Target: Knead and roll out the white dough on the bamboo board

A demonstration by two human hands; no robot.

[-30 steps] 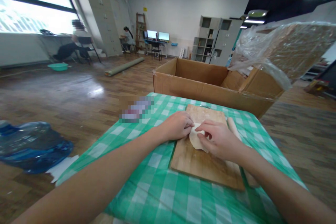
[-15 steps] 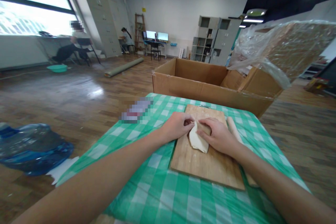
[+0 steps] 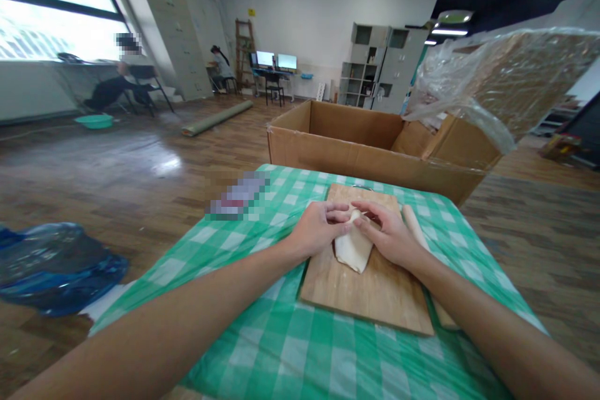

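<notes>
A pale piece of dough [image 3: 352,250] lies folded on a wooden cutting board [image 3: 370,290] that rests on a table with a green and white checked cloth [image 3: 262,350]. My left hand [image 3: 319,228] pinches the dough's upper left edge with closed fingers. My right hand [image 3: 389,234] grips the dough's upper right side, fingers curled over it. The two hands meet at the top of the dough. A wooden rolling pin [image 3: 415,228] lies along the board's right edge, partly hidden by my right forearm.
A large open cardboard box [image 3: 375,144] stands just behind the table. A plastic-wrapped bundle [image 3: 506,87] hangs over its right side. A blue water bottle [image 3: 56,265] lies on the wooden floor at left. People sit at desks far back.
Both hands have folded the dough inward and shifted up the board. The dough went from a flatter sheet to a narrower folded roll, with the fingers now meeting at its top.
</notes>
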